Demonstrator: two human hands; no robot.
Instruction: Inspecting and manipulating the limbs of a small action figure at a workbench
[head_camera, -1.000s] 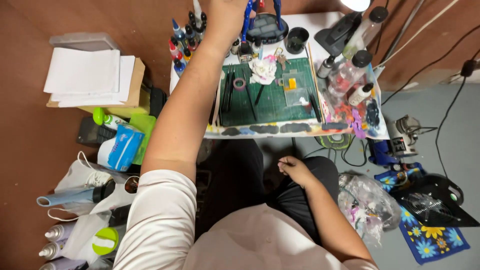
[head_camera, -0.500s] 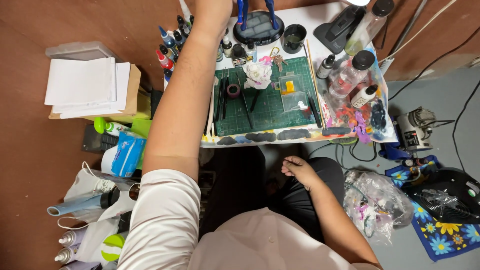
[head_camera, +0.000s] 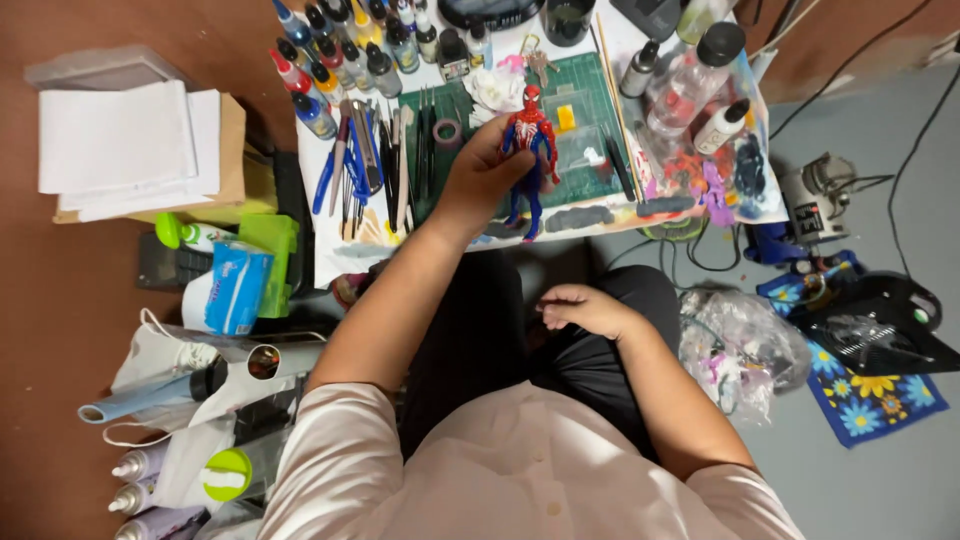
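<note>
The left hand (head_camera: 480, 175) grips a red-and-blue figure (head_camera: 528, 150) over the green mat (head_camera: 590, 120). The right hand (head_camera: 585, 308) rests loosely curled on the lap, its fingertips hidden. The table's (head_camera: 345, 250) far edge is cut off.

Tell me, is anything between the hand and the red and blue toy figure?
No. The left hand already has its grip around the red and blue figure, fingers touching it, above the green cutting mat. Nothing sits between them. The right hand rests on the lap, away from the figure.
</note>
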